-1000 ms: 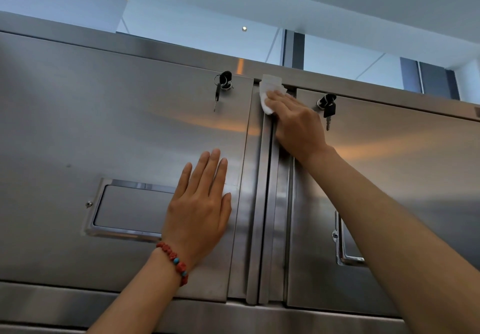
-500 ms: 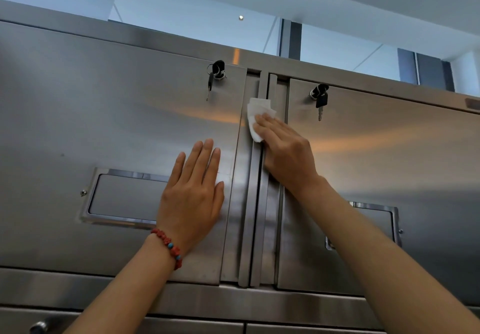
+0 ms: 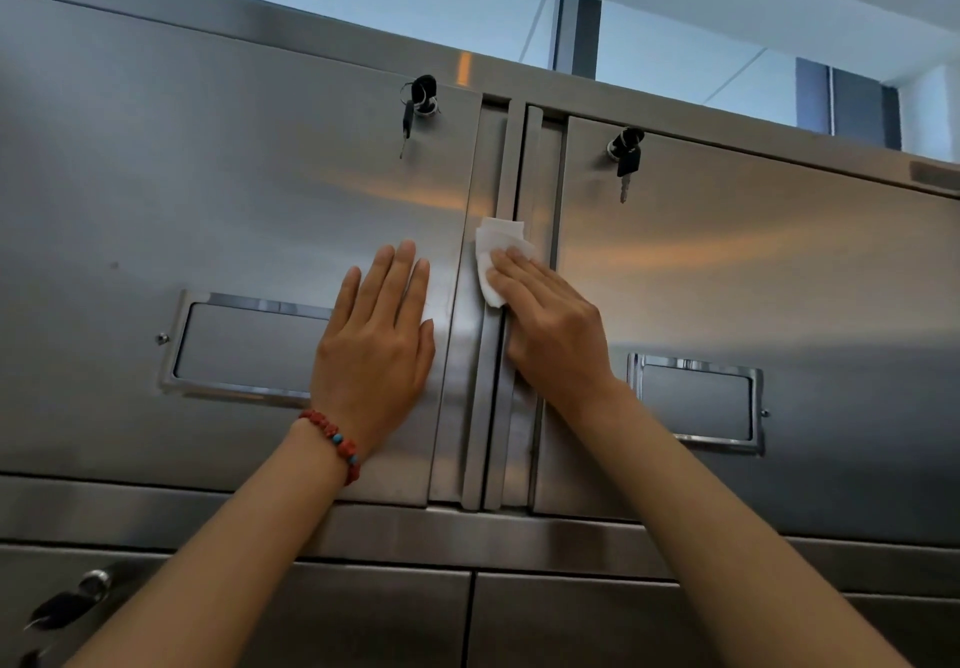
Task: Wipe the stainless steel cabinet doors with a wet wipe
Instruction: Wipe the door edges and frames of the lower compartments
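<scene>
Two steel doors, the left door (image 3: 208, 189) and the right door (image 3: 779, 262), meet at a pair of raised vertical strips (image 3: 498, 158) in the middle; both doors are closed, so what is inside them cannot be seen. The wipe (image 3: 491, 252), white and folded, lies on the strips about halfway up the doors, pressed flat against the metal under the fingers (image 3: 511, 272) of the right hand (image 3: 556, 335). Those fingers lie straight over the wipe and do not curl round it, and the upper and left parts of the wipe stick out past the fingertips. The left hand (image 3: 374, 345) rests flat on the left door just beside the strips, fingers straight and together, holding nothing; a red bead bracelet (image 3: 332, 441) sits on its wrist. Each door has a lock near its top inner corner with a key in it: the left key (image 3: 415, 106) hangs with a second key on a ring, and the right key (image 3: 626, 158) hangs down with a black head. Each door also has a recessed rectangular handle, the left handle (image 3: 234, 345) partly covered by the left hand, the right handle (image 3: 696, 402) just beside the right wrist. Below the doors runs a steel rail (image 3: 467, 532), and under it are lower doors (image 3: 571, 620), one with its own lock (image 3: 93, 582) at the far left.
</scene>
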Demonstrator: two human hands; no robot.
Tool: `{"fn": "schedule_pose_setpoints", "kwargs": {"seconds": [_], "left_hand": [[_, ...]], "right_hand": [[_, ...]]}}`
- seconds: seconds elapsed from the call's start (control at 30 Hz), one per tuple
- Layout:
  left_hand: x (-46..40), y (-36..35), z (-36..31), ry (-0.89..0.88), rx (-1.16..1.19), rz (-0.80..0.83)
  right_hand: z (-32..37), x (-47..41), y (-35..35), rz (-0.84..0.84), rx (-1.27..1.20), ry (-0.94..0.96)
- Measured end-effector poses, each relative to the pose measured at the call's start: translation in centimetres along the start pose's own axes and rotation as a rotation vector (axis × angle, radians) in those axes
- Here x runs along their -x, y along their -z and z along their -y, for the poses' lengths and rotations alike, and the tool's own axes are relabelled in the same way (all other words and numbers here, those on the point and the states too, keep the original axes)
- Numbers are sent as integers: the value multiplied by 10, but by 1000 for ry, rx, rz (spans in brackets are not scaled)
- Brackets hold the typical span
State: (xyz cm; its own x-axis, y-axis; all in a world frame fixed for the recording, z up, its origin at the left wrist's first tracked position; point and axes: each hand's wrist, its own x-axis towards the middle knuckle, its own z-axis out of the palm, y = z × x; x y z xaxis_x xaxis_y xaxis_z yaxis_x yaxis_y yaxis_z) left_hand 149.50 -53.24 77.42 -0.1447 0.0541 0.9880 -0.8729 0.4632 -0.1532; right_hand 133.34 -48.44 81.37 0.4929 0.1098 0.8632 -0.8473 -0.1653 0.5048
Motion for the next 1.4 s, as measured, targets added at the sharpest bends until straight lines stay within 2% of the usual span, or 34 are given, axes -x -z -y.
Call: {"fn": "schedule_pose_setpoints", "kwargs": {"seconds": [0.33, 0.6, 1.07, 1.4], "left_hand": [[22, 23, -15, -6, 138, 68], [48, 33, -24, 3, 217, 120], [89, 52, -49, 15, 279, 164], [115, 95, -94, 39, 268, 254]], "right_hand": [[28, 25, 22, 78, -34, -92], [50, 54, 38, -1, -46, -210], [82, 92, 74, 87, -53, -306], [95, 133, 132, 133, -82, -372]]}}
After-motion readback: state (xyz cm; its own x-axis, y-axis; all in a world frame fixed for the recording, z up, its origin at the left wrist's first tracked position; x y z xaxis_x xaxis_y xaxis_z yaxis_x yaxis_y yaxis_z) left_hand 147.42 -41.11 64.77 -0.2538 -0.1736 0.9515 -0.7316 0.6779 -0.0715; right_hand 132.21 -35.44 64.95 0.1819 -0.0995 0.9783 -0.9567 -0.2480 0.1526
